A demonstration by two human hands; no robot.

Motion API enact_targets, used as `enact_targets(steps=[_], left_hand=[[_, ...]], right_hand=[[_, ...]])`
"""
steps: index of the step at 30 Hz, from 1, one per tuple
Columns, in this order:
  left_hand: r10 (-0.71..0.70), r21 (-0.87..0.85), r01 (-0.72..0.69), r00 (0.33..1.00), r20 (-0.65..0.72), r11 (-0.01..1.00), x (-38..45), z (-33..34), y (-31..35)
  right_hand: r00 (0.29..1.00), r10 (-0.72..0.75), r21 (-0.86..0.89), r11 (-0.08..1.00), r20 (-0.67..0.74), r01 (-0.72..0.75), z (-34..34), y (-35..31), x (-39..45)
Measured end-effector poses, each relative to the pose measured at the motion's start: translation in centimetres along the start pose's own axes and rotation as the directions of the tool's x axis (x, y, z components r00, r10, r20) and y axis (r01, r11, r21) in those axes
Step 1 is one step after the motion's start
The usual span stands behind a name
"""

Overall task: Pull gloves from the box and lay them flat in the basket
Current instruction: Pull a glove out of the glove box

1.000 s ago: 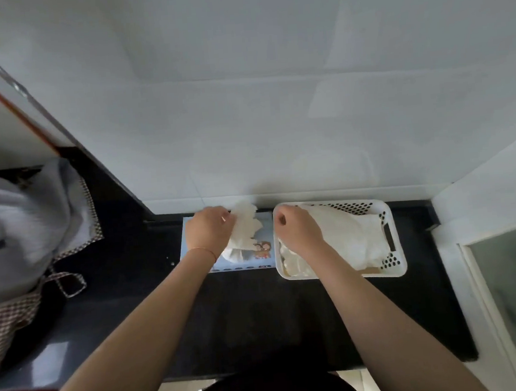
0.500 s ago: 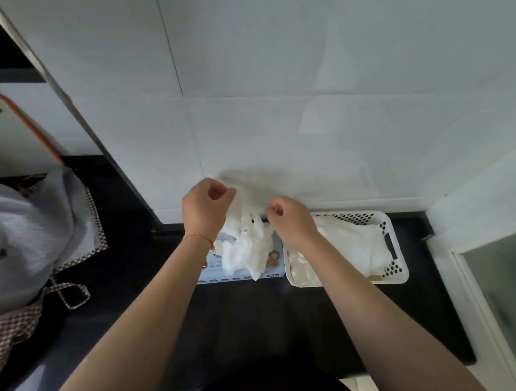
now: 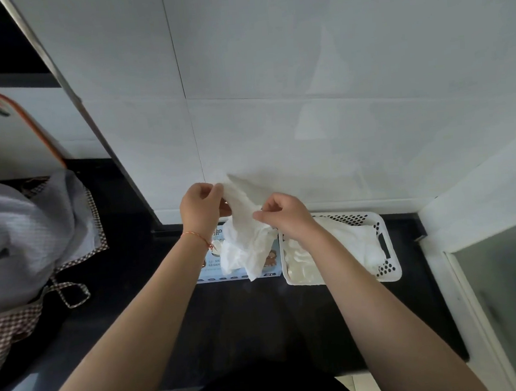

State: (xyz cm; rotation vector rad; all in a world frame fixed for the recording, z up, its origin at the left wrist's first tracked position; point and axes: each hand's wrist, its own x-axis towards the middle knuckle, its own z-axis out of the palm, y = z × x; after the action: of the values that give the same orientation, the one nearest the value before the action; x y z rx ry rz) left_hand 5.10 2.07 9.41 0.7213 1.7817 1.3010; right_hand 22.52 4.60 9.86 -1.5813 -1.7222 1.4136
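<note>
**A:** In the head view, which step is in hand?

**B:** I judge it is the spreading step. The left hand pinches the upper edge of a thin white glove, and the right hand pinches the same glove just beside it, with curled fingers. The glove hangs down from both hands, crumpled, in front of the box, which stands below the left hand.

**A:** And the basket?

**B:** The white basket lies under the right wrist, touching or almost touching the box; I cannot tell which. Some pale gloves are already lying inside it.

**A:** What does the next move call for?

**B:** I think the hands must draw apart to open the glove flat, then carry it to the right of the right hand and lower it on the pile without folding it. The film is light and it may cling or wrinkle.

**A:** Can any writing be read?

**B:** Only little. Near the left wrist the box shows one large Chinese character, "护", and at its lower edge, below the hanging glove, "XL". The small lines of text are too blurred. There is also a small cartoon picture.
</note>
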Motion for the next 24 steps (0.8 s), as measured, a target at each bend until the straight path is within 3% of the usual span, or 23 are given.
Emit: enact_targets(steps=[6,10,12,14,17,20,24], left_hand=[[-0.066,0.002,0.066,0.996,0.055,0.998,-0.6,0.2,-0.6],[-0.114,0.076,0.105,0.986,0.125,0.992,-1.0,0.4,-0.4],[-0.077,0.339,0.033,0.990,0.119,0.940,-1.2,0.5,-0.2],[0.082,0.443,-0.134,0.988,0.134,0.886,-1.7,1.0,0.5],[0.296,0.241,-0.400,0.879,0.373,0.884,-2.6,2.2,2.5],[0.266,0.180,-0.436,0.774,0.574,0.882,-2.8,3.7,3.9],[0.211,0.221,-0.432,0.748,0.629,0.874,-2.5,4.9,4.0]], right_hand=[[0.998,0.013,0.032,0.999,-0.068,-0.011,-2.7,-0.6,-0.6],[0.969,-0.036,0.159,0.984,-0.242,0.077,-4.5,-1.2,-1.4],[0.954,-0.078,0.204,0.969,-0.291,0.141,-5.2,-2.0,-1.8],[0.953,-0.129,0.168,0.969,-0.274,0.179,-5.7,-2.9,-2.3],[0.965,-0.171,0.078,0.979,-0.198,0.190,-5.9,-3.9,-2.9],[0.962,-0.205,0.033,0.976,-0.179,0.214,-6.1,-4.5,-3.4],[0.937,-0.226,-0.034,0.974,-0.266,0.225,-7.1,-4.0,-3.7]])
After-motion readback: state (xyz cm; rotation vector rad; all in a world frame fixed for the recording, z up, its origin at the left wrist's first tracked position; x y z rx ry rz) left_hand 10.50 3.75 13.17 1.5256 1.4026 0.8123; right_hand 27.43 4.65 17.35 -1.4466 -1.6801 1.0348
